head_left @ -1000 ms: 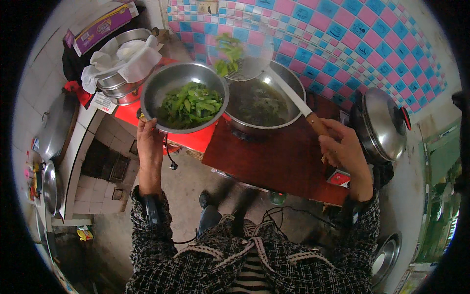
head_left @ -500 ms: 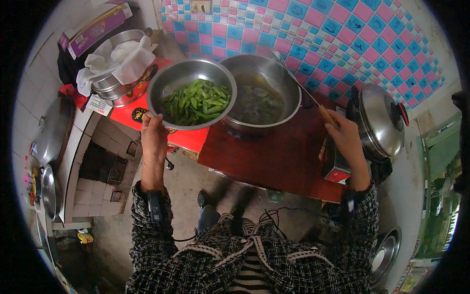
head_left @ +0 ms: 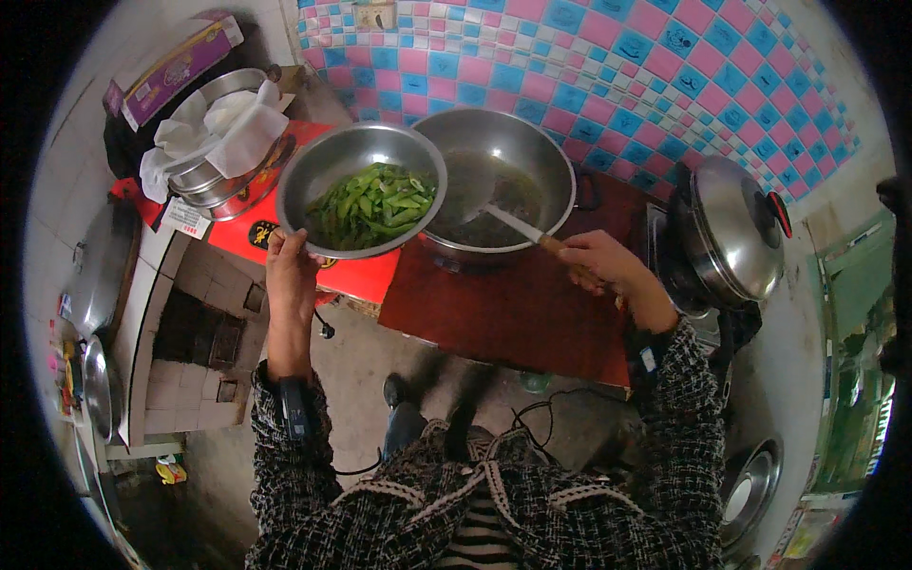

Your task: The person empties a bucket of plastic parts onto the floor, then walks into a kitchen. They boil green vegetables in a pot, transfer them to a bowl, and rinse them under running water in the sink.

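Observation:
My left hand (head_left: 289,261) grips the near rim of a steel basin (head_left: 433,211), fingers closed on its edge. Cut green vegetable pieces (head_left: 380,201) lie inside, mostly toward its right side. Touching or slightly overlapping the basin's right edge is a wide steel pot (head_left: 560,211) of murky liquid (head_left: 518,195). My right hand (head_left: 608,261) is closed around the wooden handle of a metal skimmer (head_left: 518,226). The skimmer slants down leftward into the pot; its head is faint in the liquid and hard to make out.
The pot stands on a dark red tabletop (head_left: 494,313) against a tiled wall (head_left: 589,76). On the right is a lidded steel pot (head_left: 741,233). Cloth-lined steamer pans (head_left: 214,180) and a purple box (head_left: 180,71) are at left. A cable (head_left: 546,418) lies on the floor.
My right hand has moved left and down, bringing the skimmer from above the pot's far right rim into the liquid. The basin stays in my left hand, shifted slightly left in view.

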`<act>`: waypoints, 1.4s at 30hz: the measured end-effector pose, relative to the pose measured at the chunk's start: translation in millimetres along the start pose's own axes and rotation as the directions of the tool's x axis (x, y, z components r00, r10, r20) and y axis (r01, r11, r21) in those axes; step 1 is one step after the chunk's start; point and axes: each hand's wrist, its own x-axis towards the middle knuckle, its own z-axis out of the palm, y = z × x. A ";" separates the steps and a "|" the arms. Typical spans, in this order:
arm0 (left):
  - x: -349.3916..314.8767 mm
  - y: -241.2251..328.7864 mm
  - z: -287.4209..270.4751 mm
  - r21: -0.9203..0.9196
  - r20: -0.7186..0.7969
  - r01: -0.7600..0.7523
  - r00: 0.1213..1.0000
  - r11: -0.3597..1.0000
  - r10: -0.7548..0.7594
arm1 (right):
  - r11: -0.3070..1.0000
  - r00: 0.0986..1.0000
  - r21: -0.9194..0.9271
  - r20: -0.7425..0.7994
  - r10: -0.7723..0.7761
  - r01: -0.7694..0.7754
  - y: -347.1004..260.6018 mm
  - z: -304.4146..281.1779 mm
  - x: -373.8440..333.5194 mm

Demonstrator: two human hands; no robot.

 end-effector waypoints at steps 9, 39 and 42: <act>-0.1 5.1 2.8 0.037 0.002 -0.020 1.000 0.999 0.020 | 0.951 0.993 0.296 -0.105 -0.062 0.090 -16.6 -4.6 -39.1; 12.8 -0.4 -13.1 0.049 0.077 0.003 0.997 0.999 -0.007 | 0.888 0.892 -0.448 -0.356 -0.280 0.100 11.2 -26.7 -14.1; 9.0 1.2 -10.4 0.048 0.056 0.005 0.998 0.999 -0.008 | 0.992 0.978 -0.129 -0.205 -0.042 0.015 5.9 -11.0 -7.4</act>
